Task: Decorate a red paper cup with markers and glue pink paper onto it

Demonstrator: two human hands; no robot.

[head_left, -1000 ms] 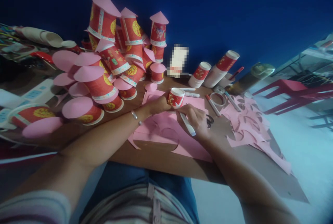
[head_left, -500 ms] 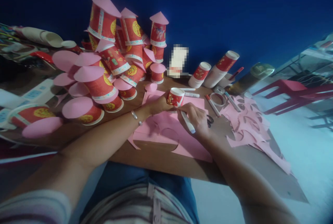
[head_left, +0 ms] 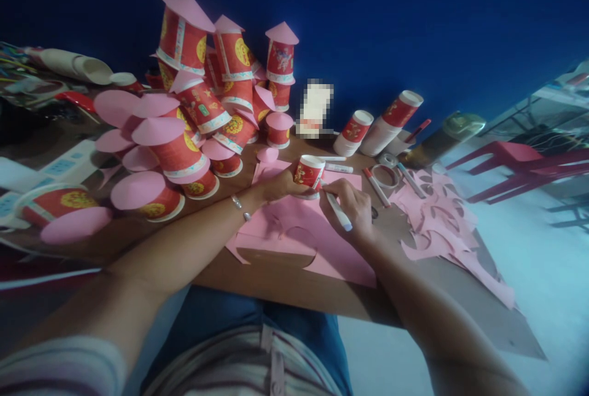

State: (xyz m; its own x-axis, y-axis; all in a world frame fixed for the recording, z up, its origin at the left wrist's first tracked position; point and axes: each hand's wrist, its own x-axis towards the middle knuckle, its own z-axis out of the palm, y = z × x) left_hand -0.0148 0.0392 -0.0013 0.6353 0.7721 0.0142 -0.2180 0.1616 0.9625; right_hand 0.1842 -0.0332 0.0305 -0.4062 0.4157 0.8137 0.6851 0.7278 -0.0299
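Observation:
A red paper cup (head_left: 307, 173) with gold patterns and a white rim is gripped from its left side by my left hand (head_left: 281, 183). My right hand (head_left: 350, 207) is closed round a white marker (head_left: 339, 212) with a bluish end, its tip pointing at the cup's lower right wall. Whether the tip touches the cup I cannot tell. Beneath both hands lie pink paper sheets (head_left: 340, 255) with curved cut-outs. A small pink paper cone (head_left: 267, 155) sits just beyond my left hand.
Red cups with pink cone roofs (head_left: 184, 40) are piled at the left. Cup stacks (head_left: 353, 132), a tape roll (head_left: 385, 176), markers (head_left: 376, 187) and pink scraps (head_left: 442, 218) lie at the right. A red stool (head_left: 515, 159) stands beyond the table (head_left: 276, 279).
My right hand and the marker have shifted slightly right, away from the cup's front. The cup has turned or moved a little to the left in my left hand.

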